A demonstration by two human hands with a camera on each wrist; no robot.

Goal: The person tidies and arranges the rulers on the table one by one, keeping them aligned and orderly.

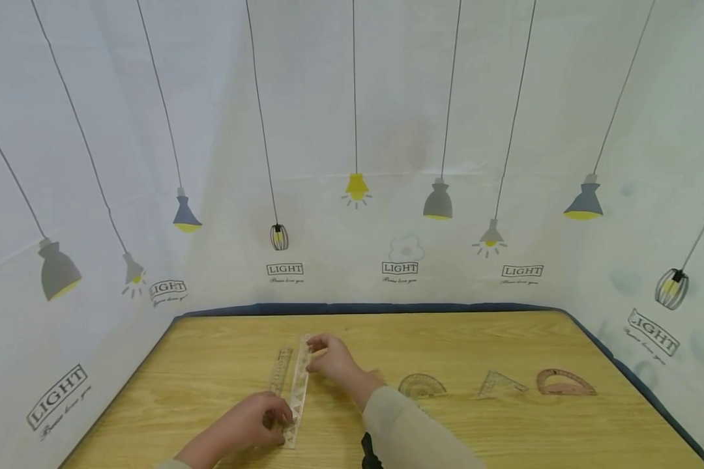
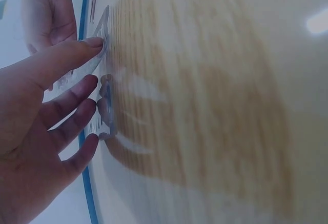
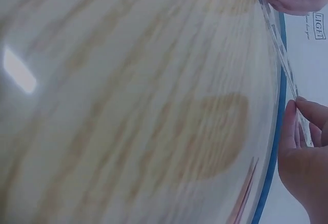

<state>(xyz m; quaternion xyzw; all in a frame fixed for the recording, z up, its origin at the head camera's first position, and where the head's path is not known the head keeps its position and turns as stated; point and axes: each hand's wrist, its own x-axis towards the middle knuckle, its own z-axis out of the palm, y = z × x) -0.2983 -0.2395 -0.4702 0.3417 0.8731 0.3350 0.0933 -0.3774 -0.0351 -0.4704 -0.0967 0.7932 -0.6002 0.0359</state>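
A long clear ruler (image 1: 298,394) with triangle shapes along it slants between my two hands over the wooden table. My right hand (image 1: 331,357) pinches its far part between thumb and fingers. At the near end, the left hand (image 1: 258,417) holds the ruler with thumb and fingertips. The left wrist view has the left thumb (image 2: 84,49) pressed at the ruler's end, the other fingers bent beside the tabletop. In the right wrist view the ruler (image 3: 279,44) stretches from hand to hand. A shorter clear ruler (image 1: 280,371) lies just left of it, its near end covered by the left hand.
On the right half of the wooden table (image 1: 563,430) lie a clear protractor (image 1: 420,376), a clear set square (image 1: 502,384) and a pinkish protractor (image 1: 565,389). A small tan piece (image 1: 378,374) shows behind my right wrist. Lamp-printed curtains (image 1: 352,130) stand around the table edges.
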